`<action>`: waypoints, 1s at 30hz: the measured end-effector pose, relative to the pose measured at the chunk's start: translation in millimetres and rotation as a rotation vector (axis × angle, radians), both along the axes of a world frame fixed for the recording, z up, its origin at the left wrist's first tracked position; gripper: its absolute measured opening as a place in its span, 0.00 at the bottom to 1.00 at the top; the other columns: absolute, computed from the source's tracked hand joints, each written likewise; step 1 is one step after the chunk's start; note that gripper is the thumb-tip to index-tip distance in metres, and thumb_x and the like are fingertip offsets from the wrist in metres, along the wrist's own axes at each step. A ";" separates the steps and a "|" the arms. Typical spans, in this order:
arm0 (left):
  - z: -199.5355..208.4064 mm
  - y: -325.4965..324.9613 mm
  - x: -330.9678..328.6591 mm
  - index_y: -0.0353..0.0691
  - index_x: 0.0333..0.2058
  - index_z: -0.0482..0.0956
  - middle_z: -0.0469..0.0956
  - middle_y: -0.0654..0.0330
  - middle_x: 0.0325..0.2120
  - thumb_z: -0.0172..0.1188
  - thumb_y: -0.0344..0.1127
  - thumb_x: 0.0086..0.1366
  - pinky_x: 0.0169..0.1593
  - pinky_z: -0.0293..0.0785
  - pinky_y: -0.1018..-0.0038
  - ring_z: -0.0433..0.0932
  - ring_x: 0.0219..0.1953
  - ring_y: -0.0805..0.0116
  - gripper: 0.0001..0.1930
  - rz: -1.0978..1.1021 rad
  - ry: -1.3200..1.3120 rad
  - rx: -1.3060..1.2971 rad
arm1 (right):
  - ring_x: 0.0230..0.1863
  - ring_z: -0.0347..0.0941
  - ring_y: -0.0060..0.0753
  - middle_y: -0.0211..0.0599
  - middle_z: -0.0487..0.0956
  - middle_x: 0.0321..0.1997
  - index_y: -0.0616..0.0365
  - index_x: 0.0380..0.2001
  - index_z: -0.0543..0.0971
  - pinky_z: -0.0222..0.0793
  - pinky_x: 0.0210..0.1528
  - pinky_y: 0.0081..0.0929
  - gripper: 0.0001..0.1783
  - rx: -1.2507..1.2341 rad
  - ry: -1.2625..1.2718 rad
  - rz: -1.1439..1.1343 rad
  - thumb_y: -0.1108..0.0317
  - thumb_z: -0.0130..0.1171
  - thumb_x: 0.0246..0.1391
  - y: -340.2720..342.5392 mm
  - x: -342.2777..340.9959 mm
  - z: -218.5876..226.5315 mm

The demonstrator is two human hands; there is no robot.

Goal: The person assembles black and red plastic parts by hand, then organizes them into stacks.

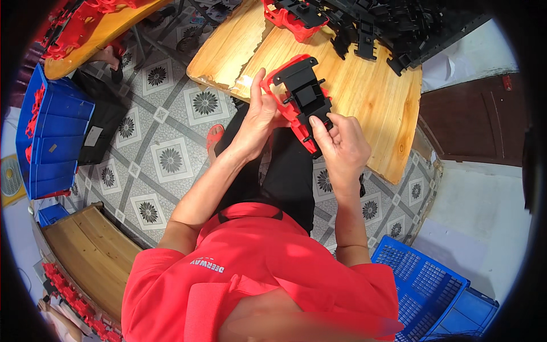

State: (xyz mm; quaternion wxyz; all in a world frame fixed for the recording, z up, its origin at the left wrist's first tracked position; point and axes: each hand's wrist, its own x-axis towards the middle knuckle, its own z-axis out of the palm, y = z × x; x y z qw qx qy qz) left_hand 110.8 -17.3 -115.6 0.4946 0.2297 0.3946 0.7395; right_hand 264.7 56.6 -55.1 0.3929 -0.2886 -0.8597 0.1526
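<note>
My left hand (261,118) is closed round the side of a red plastic shell (292,113), which I hold tilted over the table's near edge. A black plastic frame (310,94) with a raised block in its middle lies along the shell; whether it is fully seated, I cannot tell. My right hand (342,139) pinches the frame's near right side, thumb on top and fingers curled at the edge. The underside of the shell and some left fingertips are hidden.
A wooden table (364,114) carries a heap of black plastic parts (376,25) and another red shell (296,25). A blue bin (62,125) with red parts stands left, a wooden bench (85,233) lower left, and a blue crate (421,285) lower right.
</note>
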 end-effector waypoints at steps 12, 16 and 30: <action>6.0 7.2 5.7 0.41 0.69 0.39 0.59 0.50 0.61 0.56 0.55 0.68 0.63 0.63 0.64 0.64 0.61 0.62 0.44 0.164 0.076 -0.038 | 0.24 0.74 0.33 0.35 0.76 0.28 0.62 0.39 0.78 0.71 0.27 0.29 0.23 -0.002 -0.093 0.171 0.59 0.73 0.45 12.0 0.3 5.4; 7.3 -0.6 6.8 0.34 0.62 0.55 0.67 0.56 0.55 0.52 0.47 0.72 0.60 0.66 0.69 0.68 0.56 0.69 0.29 0.238 0.031 0.020 | 0.48 0.76 0.39 0.47 0.79 0.49 0.68 0.59 0.70 0.70 0.54 0.29 0.40 -0.124 -0.018 0.171 0.54 0.71 0.49 27.7 2.8 -6.6; -60.9 167.5 -193.9 0.28 0.60 0.65 0.56 0.36 0.63 0.46 0.72 0.60 0.67 0.50 0.53 0.49 0.67 0.40 0.48 0.746 0.459 -0.795 | 0.46 0.78 0.37 0.46 0.79 0.47 0.63 0.54 0.74 0.73 0.46 0.29 0.25 -0.774 0.282 -0.015 0.55 0.58 0.62 21.3 30.7 -77.3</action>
